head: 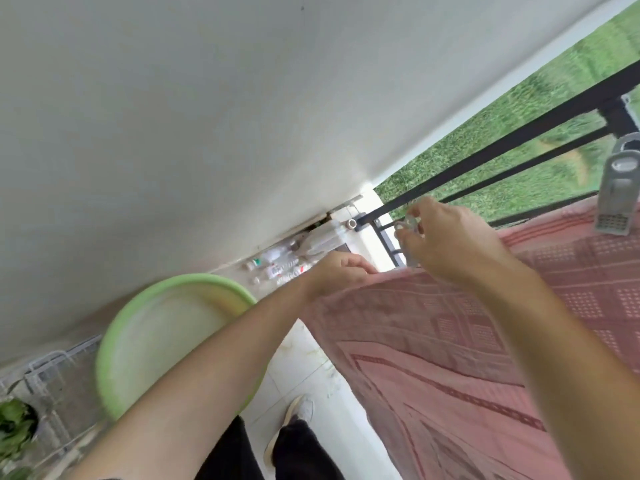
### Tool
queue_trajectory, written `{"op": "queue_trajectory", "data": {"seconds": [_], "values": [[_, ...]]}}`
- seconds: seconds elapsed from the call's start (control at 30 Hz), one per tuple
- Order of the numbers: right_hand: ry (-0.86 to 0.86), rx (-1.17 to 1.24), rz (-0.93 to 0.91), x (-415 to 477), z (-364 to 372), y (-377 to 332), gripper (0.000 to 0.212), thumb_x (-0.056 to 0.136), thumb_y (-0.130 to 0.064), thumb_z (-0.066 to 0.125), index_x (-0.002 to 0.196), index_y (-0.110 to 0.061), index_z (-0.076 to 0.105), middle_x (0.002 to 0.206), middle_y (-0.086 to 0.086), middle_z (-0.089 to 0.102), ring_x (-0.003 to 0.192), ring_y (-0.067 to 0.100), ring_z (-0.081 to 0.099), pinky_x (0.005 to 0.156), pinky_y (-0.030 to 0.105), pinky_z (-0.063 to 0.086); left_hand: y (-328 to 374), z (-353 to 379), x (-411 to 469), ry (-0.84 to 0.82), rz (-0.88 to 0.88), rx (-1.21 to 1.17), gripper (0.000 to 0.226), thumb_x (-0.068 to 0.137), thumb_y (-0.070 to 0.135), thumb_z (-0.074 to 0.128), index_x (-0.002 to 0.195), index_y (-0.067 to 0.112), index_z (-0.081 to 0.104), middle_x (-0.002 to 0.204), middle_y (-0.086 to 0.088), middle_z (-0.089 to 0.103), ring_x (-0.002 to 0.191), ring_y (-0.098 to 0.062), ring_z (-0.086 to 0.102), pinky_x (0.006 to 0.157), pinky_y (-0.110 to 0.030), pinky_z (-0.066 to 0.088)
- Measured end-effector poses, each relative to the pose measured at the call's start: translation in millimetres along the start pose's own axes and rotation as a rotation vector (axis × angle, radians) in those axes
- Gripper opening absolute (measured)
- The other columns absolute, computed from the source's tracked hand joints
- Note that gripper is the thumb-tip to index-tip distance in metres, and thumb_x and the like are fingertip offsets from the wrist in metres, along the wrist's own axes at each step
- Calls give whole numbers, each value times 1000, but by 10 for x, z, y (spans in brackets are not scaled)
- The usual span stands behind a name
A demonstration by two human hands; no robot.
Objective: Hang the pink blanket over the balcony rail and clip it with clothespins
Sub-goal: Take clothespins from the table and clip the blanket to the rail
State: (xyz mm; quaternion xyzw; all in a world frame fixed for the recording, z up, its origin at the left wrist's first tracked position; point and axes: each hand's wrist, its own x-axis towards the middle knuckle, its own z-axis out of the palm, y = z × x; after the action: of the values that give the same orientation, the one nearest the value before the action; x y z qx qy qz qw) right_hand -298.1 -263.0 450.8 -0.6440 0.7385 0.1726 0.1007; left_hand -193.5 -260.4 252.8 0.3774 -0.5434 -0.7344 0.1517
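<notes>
The pink blanket (485, 341) lies draped over the black balcony rail (502, 140), its patterned cloth hanging down on the near side toward the tiled floor (304, 358) and stretching off to the right edge of the view. The left hand (341, 271) is curled closed at the blanket's left corner, fingers pinching the top edge of the cloth where it crosses the rail. The right hand (450, 240) is just beside it, slightly higher, its fingers closed around a clear clothespin (410, 226) held right at the blanket's upper edge near the rail; whether the pin already bites the cloth cannot be told through the blur. Farther right along the rail, a grey clothespin (618, 188) stands clamped on the blanket's top edge. Against the white wall (173, 116) on the left leans a green basin (166, 337), with a wire rack (59, 375) beside it and a huddle of empty plastic bottles (277, 265) in the corner. Beyond the rail there is green grass (519, 109). At the bottom of the view, the person's dark trousers and one light shoe (294, 420) show on the floor.
</notes>
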Motion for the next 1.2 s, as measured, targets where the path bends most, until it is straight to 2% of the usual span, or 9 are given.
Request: {"op": "queue_trajectory", "data": {"seconds": [0.2, 0.3, 0.37, 0.47, 0.57, 0.7, 0.8, 0.97, 1.2], "values": [[14, -414, -289, -564, 275, 86, 22, 96, -42, 53, 107, -23, 49, 88, -5, 65, 71, 20, 67, 47, 31, 35, -27, 371, 145, 225, 0, -68, 27, 88, 28, 60, 115, 25, 63, 95, -3, 69, 90, -20, 66, 91, -45, 53], [32, -528, -273, -649, 408, 213, 25, 81, -26, 71, 99, -24, 54, 76, -6, 63, 57, 16, 65, 44, 29, 17, 195, 298, 295, 7, 30, -118, 41, 93, 11, 53, 134, 13, 58, 136, -5, 57, 126, -17, 52, 109, -32, 40], [46, -517, -252, -665, 444, 290, 27, 78, -25, 73, 99, -23, 56, 75, -6, 64, 56, 16, 65, 45, 28, 20, 371, 236, 363, -171, -9, -149, 39, 95, 10, 52, 133, 9, 59, 142, -3, 54, 129, -14, 50, 108, -26, 37], [86, -474, -250, -686, 465, 313, 20, 85, -26, 67, 102, -23, 56, 80, -5, 65, 60, 18, 65, 48, 29, 26, 442, 174, 437, -324, -64, -172, 31, 98, 18, 53, 122, 3, 65, 104, 4, 68, 92, -3, 57, 81, -18, 42], [121, -426, -251, -693, 494, 322, 17, 87, -24, 64, 101, -24, 55, 80, -5, 65, 63, 20, 65, 52, 31, 29, 381, 165, 513, -223, -9, -205, 20, 95, 21, 63, 104, 6, 73, 72, 8, 64, 72, -3, 55, 70, -17, 41], [138, -414, -253, -686, 546, 339, 24, 77, -20, 74, 95, -23, 57, 75, -4, 65, 60, 21, 65, 54, 32, 32, 491, 221, 544, 31, 277, 220, 26, 102, 24, 51, 82, 14, 65, 77, -2, 66, 68, -11, 58, 66, -24, 45], [172, -369, -259, -729, 534, 334, 23, 79, -26, 75, 95, -20, 60, 75, -3, 65, 62, 23, 64, 57, 33, 42, 483, 243, 508, 116, 453, 629, 13, 101, 19, 44, 93, 12, 50, 88, -10, 59, 78, -25, 55, 70, -37, 44], [204, -253, -255, -949, 506, 346, 25, 88, -32, 67, 109, -20, 60, 87, -3, 68, 81, 24, 62, 70, 37, 47, 107, 217, 483, 226, 764, 888, 13, 96, 10, 53, 105, 0, 57, 95, -18, 62, 87, -32, 60, 72, -43, 51], [197, 34, -82, -1030, 730, 388, 28, 97, -40, 55, 121, -28, 50, 89, -1, 67, 86, 26, 59, 61, 33, 34, 156, 319, 423, 157, 405, 651, 17, 90, 14, 52, 83, 17, 68, 90, -7, 63, 90, -28, 55, 74, -33, 45]]}}
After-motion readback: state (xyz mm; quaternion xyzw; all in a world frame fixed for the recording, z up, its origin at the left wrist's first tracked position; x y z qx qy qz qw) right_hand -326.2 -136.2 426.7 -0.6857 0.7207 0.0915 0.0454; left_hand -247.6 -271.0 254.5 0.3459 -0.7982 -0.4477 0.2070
